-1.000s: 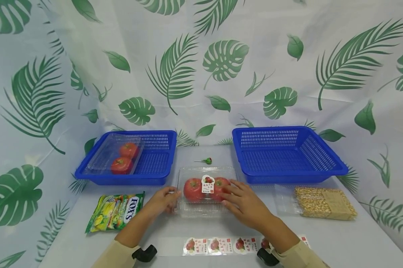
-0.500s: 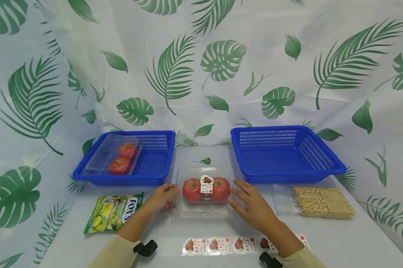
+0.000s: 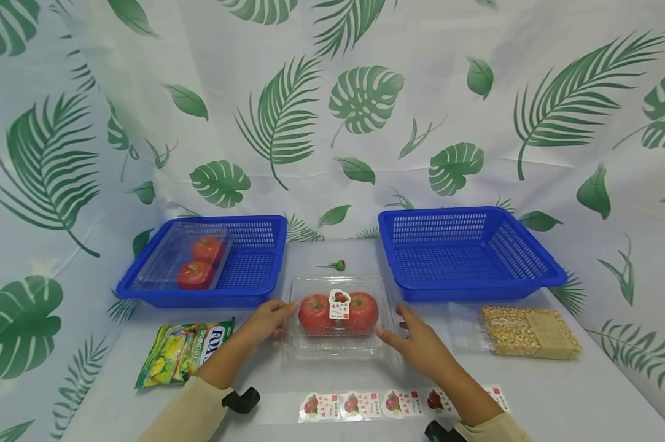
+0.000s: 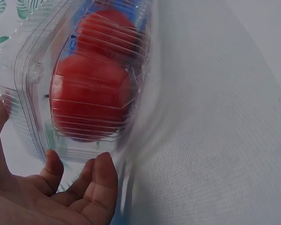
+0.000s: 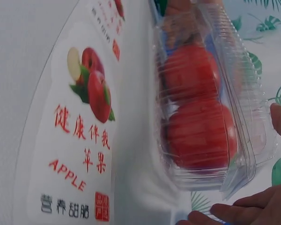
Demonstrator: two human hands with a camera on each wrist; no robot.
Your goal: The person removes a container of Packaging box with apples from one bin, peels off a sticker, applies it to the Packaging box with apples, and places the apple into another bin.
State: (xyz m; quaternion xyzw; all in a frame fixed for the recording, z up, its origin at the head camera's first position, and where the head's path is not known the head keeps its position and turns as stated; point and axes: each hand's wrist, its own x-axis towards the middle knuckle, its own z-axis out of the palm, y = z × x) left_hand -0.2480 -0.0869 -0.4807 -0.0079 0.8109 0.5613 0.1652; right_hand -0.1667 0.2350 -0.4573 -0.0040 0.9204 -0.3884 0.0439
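A clear plastic clamshell box (image 3: 334, 348) with two red apples (image 3: 314, 315) lies in the middle of the table. An apple sticker (image 3: 339, 305) is on its lid. My left hand (image 3: 266, 320) holds the box's left end, its thumb at the lid and its bent fingers by the side, as the left wrist view shows. My right hand (image 3: 420, 344) is beside the right end, fingers spread, thumb close to the edge. In the right wrist view, a gap shows between its fingers (image 5: 246, 211) and the box. Whether the thumb touches is unclear.
The left blue basket (image 3: 249, 299) bears another clear box of apples (image 3: 196, 274). A second blue basket (image 3: 476, 288) stands right. A Fox's candy bag (image 3: 183, 353), a kernel bag (image 3: 531, 333), a small lollipop (image 3: 339, 265) and a sticker strip (image 3: 360, 405) lie around.
My right hand has moved from over the right apple to beside the box's right end. My left hand stays at the left end. The view has shifted slightly.
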